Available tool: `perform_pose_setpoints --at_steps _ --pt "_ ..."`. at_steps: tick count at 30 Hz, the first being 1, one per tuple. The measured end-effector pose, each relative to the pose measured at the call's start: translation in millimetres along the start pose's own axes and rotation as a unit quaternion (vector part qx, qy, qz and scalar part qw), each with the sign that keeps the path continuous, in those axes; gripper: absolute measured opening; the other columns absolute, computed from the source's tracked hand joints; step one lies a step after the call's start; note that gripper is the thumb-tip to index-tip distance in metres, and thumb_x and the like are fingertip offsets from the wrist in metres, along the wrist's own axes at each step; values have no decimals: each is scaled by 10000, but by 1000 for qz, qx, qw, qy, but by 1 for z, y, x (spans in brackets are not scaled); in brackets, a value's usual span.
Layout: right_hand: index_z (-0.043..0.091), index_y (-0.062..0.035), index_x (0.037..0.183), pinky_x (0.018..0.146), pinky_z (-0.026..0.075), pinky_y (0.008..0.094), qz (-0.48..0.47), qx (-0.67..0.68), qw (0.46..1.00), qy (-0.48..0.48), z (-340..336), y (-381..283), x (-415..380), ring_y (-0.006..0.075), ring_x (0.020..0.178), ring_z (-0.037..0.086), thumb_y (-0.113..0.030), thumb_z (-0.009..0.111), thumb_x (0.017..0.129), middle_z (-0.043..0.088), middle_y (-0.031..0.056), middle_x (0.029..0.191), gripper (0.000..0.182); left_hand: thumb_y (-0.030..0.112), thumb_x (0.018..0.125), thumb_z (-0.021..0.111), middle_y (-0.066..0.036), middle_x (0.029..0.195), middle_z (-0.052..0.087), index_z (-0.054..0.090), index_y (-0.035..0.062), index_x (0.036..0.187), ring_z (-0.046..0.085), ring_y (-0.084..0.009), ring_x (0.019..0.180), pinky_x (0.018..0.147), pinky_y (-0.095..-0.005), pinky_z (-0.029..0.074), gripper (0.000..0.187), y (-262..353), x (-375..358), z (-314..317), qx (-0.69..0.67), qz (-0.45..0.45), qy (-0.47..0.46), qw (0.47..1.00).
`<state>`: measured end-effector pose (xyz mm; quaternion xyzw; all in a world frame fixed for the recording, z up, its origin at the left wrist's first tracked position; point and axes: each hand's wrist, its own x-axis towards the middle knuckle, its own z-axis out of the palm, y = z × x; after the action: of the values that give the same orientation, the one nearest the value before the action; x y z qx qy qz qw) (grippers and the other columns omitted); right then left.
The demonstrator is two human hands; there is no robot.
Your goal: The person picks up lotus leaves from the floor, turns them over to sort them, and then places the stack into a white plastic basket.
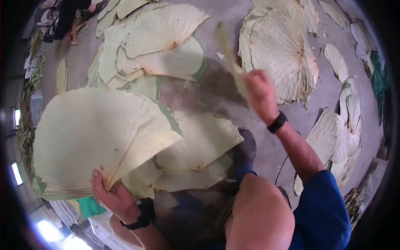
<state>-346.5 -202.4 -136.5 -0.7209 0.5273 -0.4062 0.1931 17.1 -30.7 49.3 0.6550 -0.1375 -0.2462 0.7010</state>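
Observation:
A stack of large pale green dried leaves (91,133) is held up at the left. My left hand (113,196) pinches it at the gathered lower edge, thumb on top. My right hand (260,89) is raised right of centre, its fingers closed round a narrow, folded leaf piece (228,54) that is blurred and points up and away. Below and between my hands, more leaves (200,139) lie on the floor by my foot.
Leaf piles lie at the top centre (166,37) and upper right (279,50). More leaves (325,133) are on the right floor. A green cloth (378,83) is at the far right. Part of another person (66,18) shows at the upper left. My knee (262,208) is at the bottom.

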Motion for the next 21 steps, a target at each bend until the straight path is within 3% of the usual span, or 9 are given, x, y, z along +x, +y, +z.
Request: perform_pose_setpoints --at_steps 1,4,6,9,12,15,18,20,21 --pt "648 -36 1120 751 522 325 78 165 978 -102 22 -7 -20 203 894 623 -64 630 908 625 118 1080 215 147 936 669 -130 1092 674 637 -42 1083 646 -202 1009 928 -354 533 241 7 -1 1 -18 30 6 999" --pt "657 -65 1112 886 494 428 33 161 941 -297 75 -77 -64 326 1021 602 -101 651 848 613 122 1059 267 167 951 659 -144 1150 654 608 -55 1158 629 -229 1074 983 -378 512 308 22 -1 -15 -41 74 0 996" --pt "639 -61 1169 917 496 424 -186 210 908 -312 108 -96 -99 336 1078 599 -145 660 871 612 146 1129 311 177 964 642 -152 1178 638 582 -63 1208 615 -250 1116 1006 -392 496 348 29 -3 -18 -45 86 -10 995" --pt "628 -75 1215 956 492 414 -129 218 877 -408 97 -77 -111 347 1149 583 -164 677 874 608 158 1202 356 160 954 649 -146 1172 643 582 -63 1214 613 -248 1114 1012 -377 491 349 35 -8 -18 -52 91 26 994" --pt "585 -69 1283 932 514 396 105 50 929 -350 60 40 -90 345 1103 621 -103 678 858 590 151 1285 437 139 944 654 -136 1177 642 590 -58 1212 616 -248 1100 1004 -382 494 338 19 -8 -25 74 123 58 988" --pt "566 -56 1283 876 541 432 234 -115 961 -96 -17 118 -44 371 977 667 -64 643 838 534 157 1345 452 67 941 629 -134 1158 651 606 -30 1217 632 -234 1051 946 -366 512 294 -6 -11 -5 -38 31 27 998" --pt "566 -58 1255 853 549 458 159 -202 958 -127 -32 166 -76 400 930 669 -72 645 817 504 171 1365 445 164 936 645 -117 1055 652 644 -51 1087 637 -195 975 869 -352 543 263 -33 -22 1 18 -72 -29 997" --pt "573 -81 1232 856 549 466 169 -187 951 -177 -19 139 -92 417 955 659 -96 650 810 502 170 1360 430 163 934 627 -104 1015 649 647 -45 1064 636 -198 925 840 -344 544 245 -50 -31 5 320 20 -160 934" --pt "576 -87 1231 853 548 468 138 -150 963 -178 -8 130 -108 413 975 656 -106 651 816 509 169 1350 422 144 913 651 -109 1033 646 651 -42 1049 630 -217 941 869 -350 535 230 -48 -39 13 267 -64 -177 945"
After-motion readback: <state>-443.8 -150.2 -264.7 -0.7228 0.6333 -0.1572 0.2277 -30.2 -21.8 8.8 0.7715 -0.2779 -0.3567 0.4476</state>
